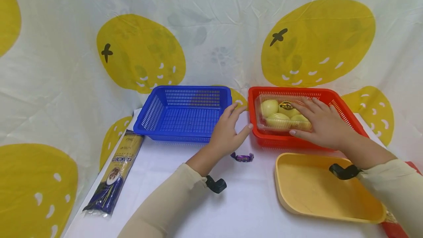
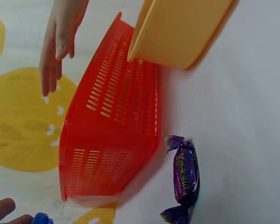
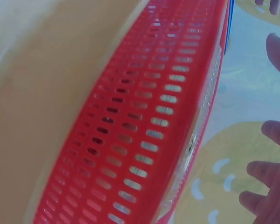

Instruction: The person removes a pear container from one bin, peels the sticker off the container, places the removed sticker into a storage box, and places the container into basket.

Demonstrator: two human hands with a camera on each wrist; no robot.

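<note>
A clear plastic box of round pale-yellow fruit [image 1: 278, 119] lies in the red basket [image 1: 271, 141]. My right hand [image 1: 325, 124] hovers over the box's right side, fingers spread and holding nothing; it hides the right end of the box. Between the two baskets my left hand [image 1: 228, 133] is held up with loosely extended, empty fingers, overlapping the right front corner of the blue basket [image 1: 178, 135] in the head view. Below that hand a purple wrapped candy [image 1: 243, 157] lies on the white cloth, seen larger in the left wrist view as the candy [image 2: 185, 175].
In front of the red basket stands a yellow tray [image 1: 281, 197], under the right forearm. A long pack of pasta [image 1: 115, 172] lies along the table's left edge. Part of a red package [image 1: 394, 229] shows at the bottom right. A fruit-print curtain [image 1: 224, 28] hangs behind.
</note>
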